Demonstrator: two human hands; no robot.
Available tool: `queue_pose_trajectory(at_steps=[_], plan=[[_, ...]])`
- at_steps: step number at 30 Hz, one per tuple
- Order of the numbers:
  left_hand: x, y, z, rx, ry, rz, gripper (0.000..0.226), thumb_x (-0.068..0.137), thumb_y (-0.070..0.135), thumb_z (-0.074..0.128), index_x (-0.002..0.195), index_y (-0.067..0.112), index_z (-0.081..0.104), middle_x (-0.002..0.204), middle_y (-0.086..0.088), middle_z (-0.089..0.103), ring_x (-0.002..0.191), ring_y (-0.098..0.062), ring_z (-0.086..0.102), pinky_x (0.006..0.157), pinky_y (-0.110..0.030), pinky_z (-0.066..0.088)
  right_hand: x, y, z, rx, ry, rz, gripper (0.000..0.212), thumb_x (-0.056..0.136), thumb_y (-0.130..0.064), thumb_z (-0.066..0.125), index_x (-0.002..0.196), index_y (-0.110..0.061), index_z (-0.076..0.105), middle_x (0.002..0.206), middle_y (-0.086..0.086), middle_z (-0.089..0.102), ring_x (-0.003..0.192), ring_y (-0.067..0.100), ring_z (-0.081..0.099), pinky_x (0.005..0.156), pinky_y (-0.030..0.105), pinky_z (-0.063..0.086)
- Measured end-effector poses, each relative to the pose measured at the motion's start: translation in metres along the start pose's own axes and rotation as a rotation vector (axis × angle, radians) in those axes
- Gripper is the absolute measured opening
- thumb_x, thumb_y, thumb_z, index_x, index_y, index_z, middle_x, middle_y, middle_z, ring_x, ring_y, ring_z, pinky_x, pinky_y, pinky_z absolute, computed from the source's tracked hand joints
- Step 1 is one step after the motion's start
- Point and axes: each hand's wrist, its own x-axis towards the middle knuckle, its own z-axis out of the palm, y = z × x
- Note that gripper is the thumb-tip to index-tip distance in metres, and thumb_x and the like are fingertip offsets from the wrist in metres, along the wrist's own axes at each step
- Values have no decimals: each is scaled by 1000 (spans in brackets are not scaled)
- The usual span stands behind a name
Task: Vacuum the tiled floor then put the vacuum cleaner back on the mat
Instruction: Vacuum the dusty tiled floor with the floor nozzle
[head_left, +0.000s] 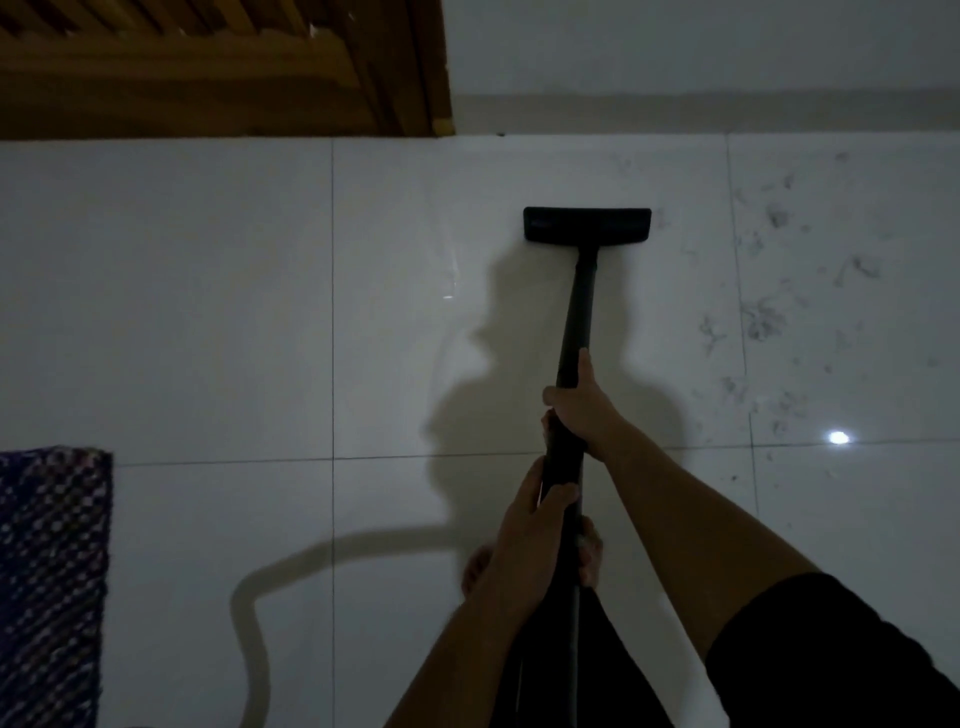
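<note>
We note the tiled floor (208, 312) carries dust (763, 317) on its right tiles, well apart from the mat (52, 571) at lower left. The vacuum tube (579, 312) slants forward so its nozzle (587, 224) sits flat, just left of the dust. Both hands clench the tube: right hand (579, 410) ahead, likely steering; left hand (524, 525) behind, likely pushing.

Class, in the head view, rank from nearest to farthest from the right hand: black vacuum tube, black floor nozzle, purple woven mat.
1. black vacuum tube: gripped in the right hand.
2. black floor nozzle: ahead, at the tube's end.
3. purple woven mat: far left.
</note>
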Motion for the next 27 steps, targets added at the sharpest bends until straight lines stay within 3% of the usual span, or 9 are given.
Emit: queue_pose_trajectory(at_steps=[2, 5, 13, 20, 27], plan=[[6, 6, 1, 1, 2, -8, 27, 99, 11, 40, 115, 29, 54, 60, -5, 50, 37, -13, 44, 35, -20, 40, 6, -6, -1, 4, 5, 0, 89, 94, -8, 51, 152, -39, -9, 84, 16, 60, 57, 23, 57, 54, 35, 49], [17, 16, 1, 31, 22, -33, 31, 99, 13, 41, 128, 19, 49, 66, -7, 50, 37, -13, 45, 37, -20, 41, 14, -17, -2, 13, 19, -12, 88, 94, -8, 51, 152, -38, -8, 80, 14, 60, 57, 23, 57, 54, 33, 48], [48, 46, 17, 69, 25, -34, 35, 99, 13, 41, 132, 26, 46, 66, -7, 51, 40, -14, 46, 38, -21, 41, 33, -49, -22, 16, 62, -48, 84, 94, -8, 49, 153, -37, -3, 83, 14, 62, 55, 21, 57, 47, 27, 45], [67, 71, 49, 1, 3, -36, 34, 99, 14, 41, 121, 39, 47, 66, -10, 49, 38, -14, 45, 37, -20, 41, 43, -79, -53, -15, 73, -74, 83, 94, -8, 50, 153, -36, -1, 91, 17, 61, 53, 20, 56, 48, 29, 46], [90, 83, 63, 76, -10, -18, 34, 99, 15, 41, 131, 25, 46, 67, -8, 50, 38, -12, 46, 38, -20, 41, 58, -94, -75, 25, 107, -79, 82, 94, -8, 50, 153, -36, 0, 88, 17, 61, 52, 20, 56, 46, 28, 45]])
